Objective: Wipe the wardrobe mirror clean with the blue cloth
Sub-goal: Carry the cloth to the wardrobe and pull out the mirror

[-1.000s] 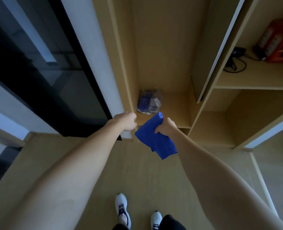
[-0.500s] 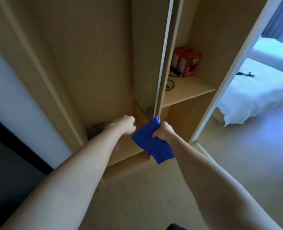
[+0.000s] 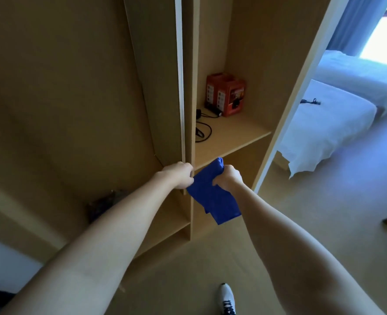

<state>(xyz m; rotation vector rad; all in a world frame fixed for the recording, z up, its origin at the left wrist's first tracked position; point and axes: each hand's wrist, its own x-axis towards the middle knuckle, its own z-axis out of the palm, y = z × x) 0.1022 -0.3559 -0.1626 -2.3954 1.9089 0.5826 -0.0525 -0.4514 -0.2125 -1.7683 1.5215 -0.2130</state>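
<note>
- The right hand (image 3: 230, 178) is curled into a fist round the upper part of the blue cloth (image 3: 213, 198), with a bunched tip of cloth sticking up above the knuckles.
- The rest of the cloth hangs below the fist in loose folds, its lowest corner pointing down toward the floor (image 3: 324, 201).
- The left hand (image 3: 178, 175) is closed too, its fingers curled just beside the cloth's left edge and at the front edge of an open wardrobe door (image 3: 180, 87); whether it grips the door edge or pinches the cloth cannot be told.
- Both forearms reach forward from the bottom of the head view and meet in front of the wooden wardrobe (image 3: 63, 98).
- The door is seen almost edge-on, so its faces are hardly visible and no mirror surface can be made out.
- Behind the hands a shelf (image 3: 233, 135) carries 2 red boxes (image 3: 226, 94) standing side by side at the back, and a black cable (image 3: 202, 130) lying near them to the left.
- A dark bundle (image 3: 104, 204) sits low in the left compartment, partly hidden by the left forearm.
- To the right a bed (image 3: 328, 123) with white bedding stands well apart from the wardrobe, with a small dark object (image 3: 310, 101) lying on it.
- 1 white shoe (image 3: 226, 300) shows at the bottom edge.
</note>
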